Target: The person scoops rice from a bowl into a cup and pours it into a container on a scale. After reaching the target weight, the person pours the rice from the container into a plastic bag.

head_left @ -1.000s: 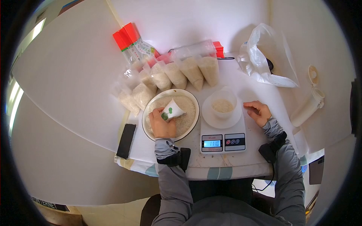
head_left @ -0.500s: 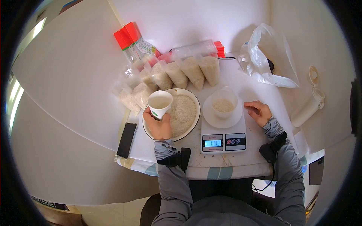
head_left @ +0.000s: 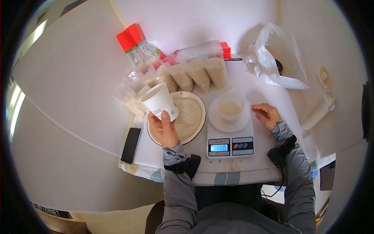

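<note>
My left hand (head_left: pixel 165 130) is closed around a white paper cup (head_left: pixel 160 102) with green print, tilted with its mouth toward the upper left. Under the cup and hand is a white, dark-rimmed bowl (head_left: pixel 203 117) of rice (head_left: pixel 189 117), partly covered by them. A white kitchen scale (head_left: pixel 230 134) with a lit display stands right of the bowl. On its round plate sits a translucent cup (head_left: pixel 235 97) with some rice (head_left: pixel 230 109) in it. My right hand (head_left: pixel 268 116) rests on the table just right of the scale, fingers loosely bent and apart, holding nothing.
Behind the bowl stand several clear bags of rice (head_left: pixel 198 74). Red-topped packaging (head_left: pixel 132 37) lies at the back left. A black phone (head_left: pixel 131 145) is left of the bowl. At the right are a white plastic bag (head_left: pixel 272 58) and a cream bottle (head_left: pixel 317 111) with its lid open.
The paper cup in my left hand has risen slightly and tipped to the left, showing more of its side. My right hand, the scale and its cup have stayed in place.
</note>
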The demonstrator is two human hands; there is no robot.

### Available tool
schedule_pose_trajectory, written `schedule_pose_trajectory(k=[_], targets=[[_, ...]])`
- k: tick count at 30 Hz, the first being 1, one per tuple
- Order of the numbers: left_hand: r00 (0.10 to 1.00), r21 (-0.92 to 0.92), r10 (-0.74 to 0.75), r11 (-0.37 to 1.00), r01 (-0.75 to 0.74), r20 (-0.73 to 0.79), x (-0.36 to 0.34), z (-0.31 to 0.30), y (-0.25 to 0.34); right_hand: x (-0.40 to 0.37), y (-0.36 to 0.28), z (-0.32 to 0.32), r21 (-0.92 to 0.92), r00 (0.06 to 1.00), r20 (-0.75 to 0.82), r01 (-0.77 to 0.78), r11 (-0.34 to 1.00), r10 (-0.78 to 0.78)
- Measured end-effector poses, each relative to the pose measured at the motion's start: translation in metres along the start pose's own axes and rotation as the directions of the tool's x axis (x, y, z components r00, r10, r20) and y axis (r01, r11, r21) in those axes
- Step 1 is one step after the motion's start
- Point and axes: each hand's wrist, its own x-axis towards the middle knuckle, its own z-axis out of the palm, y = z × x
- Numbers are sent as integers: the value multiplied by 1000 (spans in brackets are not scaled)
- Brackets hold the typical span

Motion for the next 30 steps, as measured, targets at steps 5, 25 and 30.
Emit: schedule_pose_trajectory(k=[5, 25, 30], targets=[[997, -80, -10, 997, 16, 72, -7, 9, 0, 0, -4, -3, -54, 997, 60, -40, 998, 44], [975, -60, -18, 998, 33, 222, -18, 33, -12, 0, 6, 0, -33, 998, -33, 45, 998, -47], [991, 82, -2, 997, -10, 136, -25, 57, -13, 0, 12, 2, 30, 993, -63, 99, 995, -97]])
